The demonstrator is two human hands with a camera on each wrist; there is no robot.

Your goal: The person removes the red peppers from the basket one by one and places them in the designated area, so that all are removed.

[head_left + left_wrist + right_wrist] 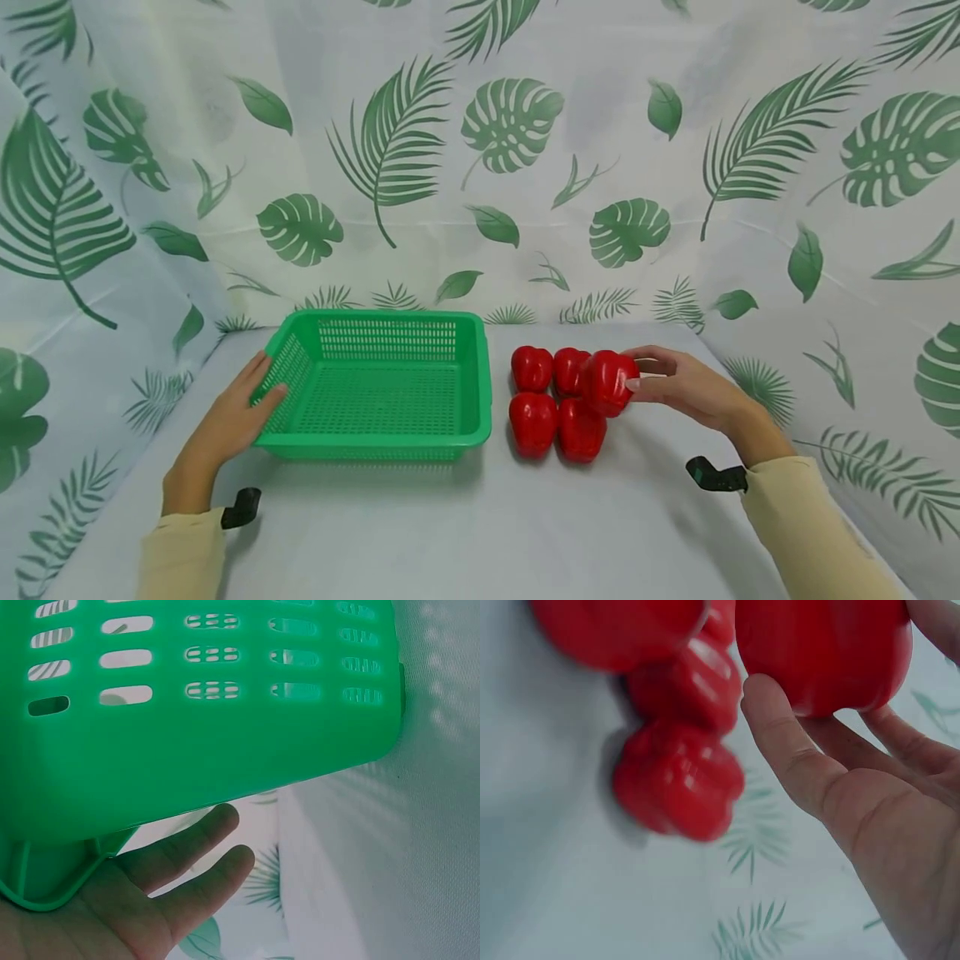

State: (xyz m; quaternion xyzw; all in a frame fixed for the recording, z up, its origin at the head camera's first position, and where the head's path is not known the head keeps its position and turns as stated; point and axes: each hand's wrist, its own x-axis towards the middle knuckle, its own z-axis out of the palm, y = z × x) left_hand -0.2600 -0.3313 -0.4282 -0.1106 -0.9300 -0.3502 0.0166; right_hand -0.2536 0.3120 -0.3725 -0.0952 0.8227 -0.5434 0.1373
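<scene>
A red bell pepper [609, 382] is held by my right hand [693, 390], thumb and fingers pinching its sides above the other peppers. The right wrist view shows the held pepper [825, 652] between thumb and fingers. Just left of it, more red bell peppers [533, 423] sit in two rows on the table. My left hand [234, 412] rests at the left side of a green plastic basket [375, 450], thumb over the rim. In the left wrist view its fingers [202, 889] extend loosely beside the perforated basket wall [225, 750].
The basket floor [382, 400] shows bare mesh. A white table [465, 533] lies under everything. Leaf-patterned cloth [427, 167] hangs behind and on both sides. Black wrist-camera mounts [716, 475] stick out from both sleeves.
</scene>
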